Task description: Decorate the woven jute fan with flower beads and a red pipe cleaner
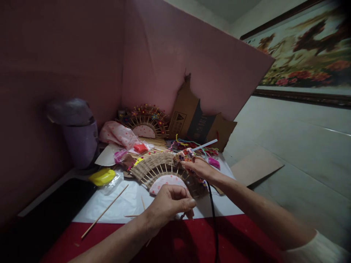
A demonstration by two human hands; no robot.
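Head view: our right hand (201,168) clamps multicoloured, flower-patterned glue gun (183,156); our left hand (172,201), nearer, pinched together.

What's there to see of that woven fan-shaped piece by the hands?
The fan-shaped piece is a half-circle: a tan woven band, apparently straw or cord, with thin pale sticks spreading from a white pad with pinkish-red spots. It rests on a white sheet, arch facing away from the person. The left hand and right hand partly hide it; contact is unclear.

Right fingers (188,165) hold glue gun (184,155) — woven fan (150,166) near.
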